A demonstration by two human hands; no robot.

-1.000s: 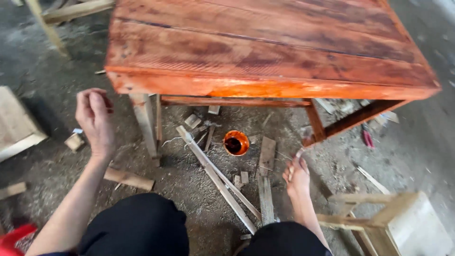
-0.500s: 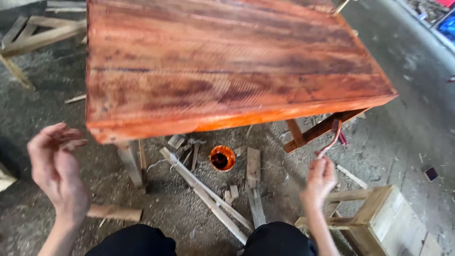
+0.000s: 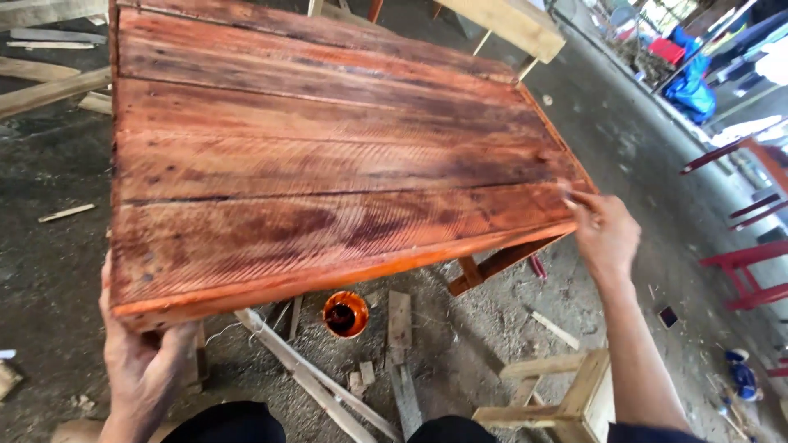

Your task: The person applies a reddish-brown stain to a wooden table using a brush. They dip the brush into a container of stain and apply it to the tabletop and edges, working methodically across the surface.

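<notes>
Table: a plank-topped wooden table (image 3: 328, 156), stained reddish-orange, fills most of the view; its near edge runs from lower left up to the right corner.
Left hand: the left hand (image 3: 148, 361) clasps the table's near-left corner from below, fingers curled up under the edge and the thumb pressed against the left side of the board.
Right hand: the right hand (image 3: 606, 236) is at the table's near-right corner, fingers loosely bent and close together, fingertips touching the edge of the top; whether it pinches anything cannot be told.
Can: a small round orange can (image 3: 345, 313) with dark liquid stands on the ground under the near edge, between the two arms.
Scraps: loose wood offcuts (image 3: 400, 318) and long slats (image 3: 316, 381) lie just beside the can.
Stool: a pale wooden frame (image 3: 574, 394) stands on the ground below the right forearm.
Ground: grey, dusty concrete floor (image 3: 49, 271).
</notes>
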